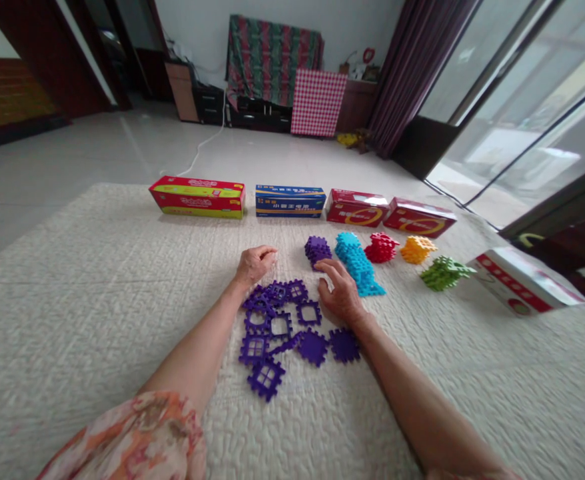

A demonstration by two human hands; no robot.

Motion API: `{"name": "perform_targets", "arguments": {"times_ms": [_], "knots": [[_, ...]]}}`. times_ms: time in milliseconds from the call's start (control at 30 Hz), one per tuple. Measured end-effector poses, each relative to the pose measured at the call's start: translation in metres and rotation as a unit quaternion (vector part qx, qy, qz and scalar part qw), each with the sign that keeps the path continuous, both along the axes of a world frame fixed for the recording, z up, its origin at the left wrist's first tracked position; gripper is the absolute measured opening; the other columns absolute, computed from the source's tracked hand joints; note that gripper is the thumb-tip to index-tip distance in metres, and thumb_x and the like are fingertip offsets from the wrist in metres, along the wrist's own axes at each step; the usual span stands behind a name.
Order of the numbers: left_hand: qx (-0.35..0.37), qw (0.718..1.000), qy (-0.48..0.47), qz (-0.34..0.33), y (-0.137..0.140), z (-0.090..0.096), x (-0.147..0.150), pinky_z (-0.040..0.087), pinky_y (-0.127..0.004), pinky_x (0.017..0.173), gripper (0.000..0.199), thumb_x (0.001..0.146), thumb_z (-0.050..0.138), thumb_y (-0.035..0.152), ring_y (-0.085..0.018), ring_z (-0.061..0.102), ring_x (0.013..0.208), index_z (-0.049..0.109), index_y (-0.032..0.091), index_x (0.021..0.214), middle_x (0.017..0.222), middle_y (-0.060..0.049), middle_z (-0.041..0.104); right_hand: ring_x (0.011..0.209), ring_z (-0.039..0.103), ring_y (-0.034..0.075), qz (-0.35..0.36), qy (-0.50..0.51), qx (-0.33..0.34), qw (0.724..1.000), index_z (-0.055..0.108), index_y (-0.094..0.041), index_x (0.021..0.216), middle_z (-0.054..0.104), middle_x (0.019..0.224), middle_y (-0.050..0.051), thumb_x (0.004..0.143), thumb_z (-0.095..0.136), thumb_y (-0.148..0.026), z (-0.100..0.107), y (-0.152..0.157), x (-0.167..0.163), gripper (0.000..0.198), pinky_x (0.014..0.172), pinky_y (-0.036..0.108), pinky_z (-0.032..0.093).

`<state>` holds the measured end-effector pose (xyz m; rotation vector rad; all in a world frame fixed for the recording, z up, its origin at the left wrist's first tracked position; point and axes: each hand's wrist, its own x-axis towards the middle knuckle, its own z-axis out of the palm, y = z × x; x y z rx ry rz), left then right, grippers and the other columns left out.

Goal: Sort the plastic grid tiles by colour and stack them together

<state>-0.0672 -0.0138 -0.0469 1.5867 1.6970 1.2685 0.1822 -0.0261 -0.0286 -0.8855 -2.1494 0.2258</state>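
Five colour stacks point(356, 263); both hands point(341, 293) among purple tiles point(278, 327).

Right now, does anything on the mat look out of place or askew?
The white box at the right lies angled, apart from the four boxes lined up at the back. The purple tiles lie scattered between the hands, while the other colours sit in stacks. Nothing looks damaged.

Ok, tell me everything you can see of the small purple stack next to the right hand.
The purple stack is a short pile of flat, plastic-looking interlocking tiles with toothed edges, lying on the cream quilted mat. It sits at the left end of a row of sorted piles, just left of the longer cyan stack. The right hand reaches toward it, fingertips at its near edge; contact is unclear. Loose purple tiles lie nearer the person.
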Motion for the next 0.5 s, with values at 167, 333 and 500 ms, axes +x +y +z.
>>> {"name": "perform_targets", "arguments": {"times_ms": [167,333,500], "knots": [[-0.004,0.999,-0.040,-0.008,-0.004,0.001,0.000,0.053,-0.023,0.064,0.029,0.078,0.054,0.024,-0.014,0.068,0.067,0.074,0.014,0.097,0.077,-0.004,0.075,0.095,0.062,0.021,-0.001,0.010,-0.051,0.999,0.062,-0.022,0.103,0.064,0.104,0.008,0.078,0.046,-0.011,0.004,-0.016,0.007,0.031,0.085,0.038,0.053],[0.014,1.000,0.001,-0.028,-0.029,0.006,0.002,0.054,-0.028,0.083,0.024,0.076,0.059,0.023,-0.017,0.070,0.087,0.074,0.015,0.093,0.093,-0.006,0.076,0.092,0.063,0.021,-0.014,0.035,-0.073,0.997,0.063,-0.022,0.101,0.066,0.100,0.007,0.078,0.051,-0.018,0.013,-0.040,0.029,0.026,0.082,0.039,0.052],[0.017,0.997,0.023,-0.072,-0.059,0.009,0.007,0.053,-0.029,0.087,0.026,0.079,0.058,0.028,-0.018,0.069,0.091,0.074,0.017,0.096,0.100,-0.007,0.075,0.096,0.063,0.022,-0.005,0.035,-0.095,0.995,0.063,-0.021,0.102,0.067,0.103,0.007,0.081,0.054,-0.023,0.022,-0.070,0.051,0.023,0.088,0.040,0.049]]}}
